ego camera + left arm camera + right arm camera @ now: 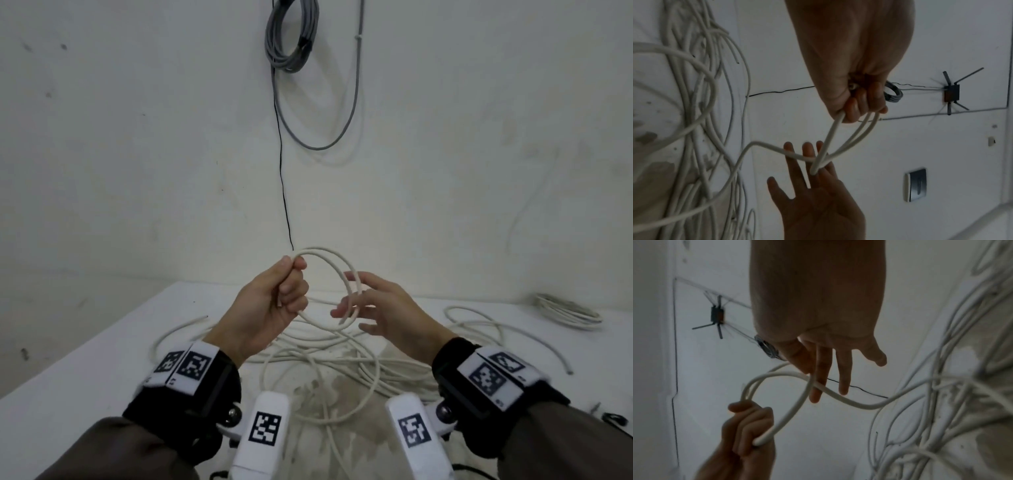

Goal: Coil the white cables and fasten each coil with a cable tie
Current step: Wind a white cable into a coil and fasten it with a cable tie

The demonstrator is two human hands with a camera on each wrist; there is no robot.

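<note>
My left hand is raised above the table and grips a small coil of white cable in its fist, two or three loops. My right hand is beside it with straight, spread fingers, and the loops' right side passes between those fingers. In the left wrist view the left hand holds the loops, which cross the right hand's fingers. In the right wrist view the cable runs from the right hand's fingers down into the left fist. Its tail drops to the tangled pile.
The loose white cables sprawl over the middle of the white table. A finished-looking white coil lies at the back right. A grey cable bundle and a thin black wire hang on the wall. Small dark items lie at the right edge.
</note>
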